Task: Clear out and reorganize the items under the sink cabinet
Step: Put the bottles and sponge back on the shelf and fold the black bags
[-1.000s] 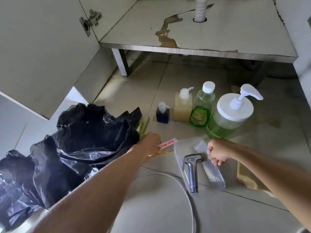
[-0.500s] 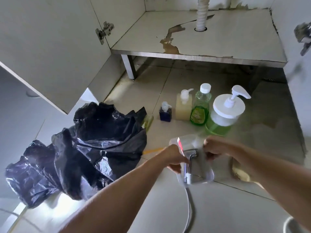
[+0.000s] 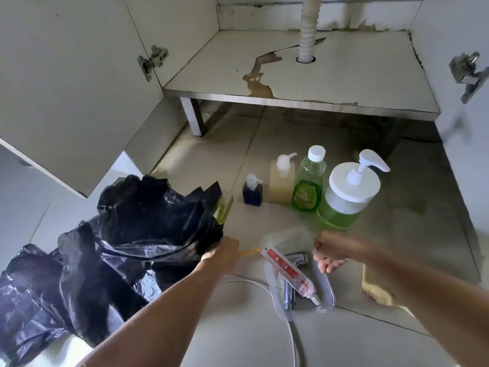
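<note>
The cabinet shelf [image 3: 344, 75] is bare; four bottles [image 3: 308, 189] are lined up on the floor beyond a clear tray [image 3: 326, 295] holding a tube [image 3: 291, 274]. The black bag [image 3: 148, 229] is gripped by the left hand [image 3: 222, 254], probably to open it for rubbish. The right hand [image 3: 329, 254] is loosely curled over the tray's far edge, holding nothing.

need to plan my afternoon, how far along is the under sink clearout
Clearing looks done: the cabinet shelf is bare, four bottles stand on the floor. In hand: left hand at the black bag, right hand over the tray holding sprayer and tube. Left: putting things back.
</note>
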Demonstrator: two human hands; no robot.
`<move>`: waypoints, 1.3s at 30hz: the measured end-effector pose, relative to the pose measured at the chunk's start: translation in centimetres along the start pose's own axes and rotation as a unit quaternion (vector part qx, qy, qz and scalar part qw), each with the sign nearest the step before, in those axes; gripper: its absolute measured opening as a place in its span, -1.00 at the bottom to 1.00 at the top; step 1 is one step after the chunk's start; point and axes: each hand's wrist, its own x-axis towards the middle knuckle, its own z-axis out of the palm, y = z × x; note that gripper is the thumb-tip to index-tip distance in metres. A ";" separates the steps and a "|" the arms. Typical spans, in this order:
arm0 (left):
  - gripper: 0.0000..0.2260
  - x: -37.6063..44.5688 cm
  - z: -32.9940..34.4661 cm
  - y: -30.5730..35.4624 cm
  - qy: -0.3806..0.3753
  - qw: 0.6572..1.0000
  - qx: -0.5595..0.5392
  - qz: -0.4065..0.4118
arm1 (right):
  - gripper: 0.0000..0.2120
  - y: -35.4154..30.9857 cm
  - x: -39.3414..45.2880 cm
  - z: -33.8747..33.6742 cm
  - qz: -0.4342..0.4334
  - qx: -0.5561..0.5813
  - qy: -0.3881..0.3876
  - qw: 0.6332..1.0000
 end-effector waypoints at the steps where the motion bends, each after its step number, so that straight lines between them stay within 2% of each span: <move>1: -0.78 -0.5 -0.2 0.2 0.006 1.000 0.009 -0.004 | -0.86 0.1 0.1 -0.1 -0.006 -0.015 0.008 1.000; 4: -0.75 -0.4 0.4 0.3 0.028 0.999 0.018 -0.029 | -0.82 0.2 0.1 -0.2 -0.013 -0.061 0.013 0.998; 8: -0.82 -0.7 -1.1 0.2 0.071 0.996 -0.050 -0.021 | -0.86 0.0 0.2 -0.2 -0.014 -0.067 0.002 0.998; 11: -0.82 -1.2 -3.6 1.1 0.143 0.978 -0.153 0.017 | -0.89 0.0 0.1 0.0 -0.019 -0.056 0.006 0.998; 13: -0.80 -1.9 -6.1 2.7 0.160 0.959 -0.234 0.029 | -0.87 0.2 0.2 0.0 -0.029 -0.046 0.013 0.998; 14: -0.81 -2.1 -7.2 3.5 0.142 0.947 -0.287 0.027 | -0.87 0.2 0.3 0.0 -0.029 -0.050 0.013 0.998; 16: -0.86 -2.7 -8.9 5.2 0.038 0.909 -0.415 0.015 | -0.88 0.1 0.3 0.0 -0.021 -0.067 0.005 0.998; 18: -0.88 -3.5 -8.9 6.7 -0.062 0.880 -0.470 0.004 | -0.90 0.0 0.3 0.1 -0.021 -0.069 0.005 0.997; 21: -0.96 -4.3 -5.7 8.5 -0.118 0.884 -0.452 -0.038 | -0.88 0.1 0.0 0.2 -0.030 -0.083 0.023 0.996; 25: -0.95 -4.5 -0.4 10.3 -0.092 0.906 -0.406 -0.080 | -0.81 0.8 0.9 0.3 -0.036 -0.103 0.070 0.992; 26: -0.88 -4.6 0.4 10.7 -0.082 0.905 -0.410 -0.080 | -0.78 0.9 1.1 0.4 -0.030 -0.110 0.079 0.990; 28: -0.74 -4.7 1.3 11.2 -0.034 0.923 -0.379 -0.054 | -0.74 0.9 1.5 0.5 -0.019 -0.121 0.083 0.989; 30: -0.73 -5.0 1.1 11.3 0.046 0.959 -0.278 -0.015 | -0.76 0.7 1.5 0.6 0.001 -0.119 0.048 0.992; 31: -0.74 -5.1 0.8 11.1 0.084 0.966 -0.244 0.004 | -0.79 0.7 1.3 0.4 0.013 -0.116 0.020 0.993; 33: -0.75 -5.6 -0.3 10.5 0.145 0.965 -0.219 0.026 | -0.83 0.7 0.6 -0.1 0.029 -0.102 -0.030 0.994; 35: -0.72 -5.7 -0.9 9.4 0.183 0.959 -0.218 0.013 | -0.78 1.1 -0.3 -0.4 0.028 -0.078 -0.059 0.995; 37: -0.68 -6.0 -0.9 8.1 0.155 0.955 -0.247 -0.050 | -0.73 1.6 -1.0 -0.3 0.031 -0.058 -0.075 0.995; 39: -0.64 -6.4 -0.2 7.4 0.057 0.947 -0.290 -0.129 | -0.77 1.8 -1.4 0.7 0.044 -0.061 -0.073 0.994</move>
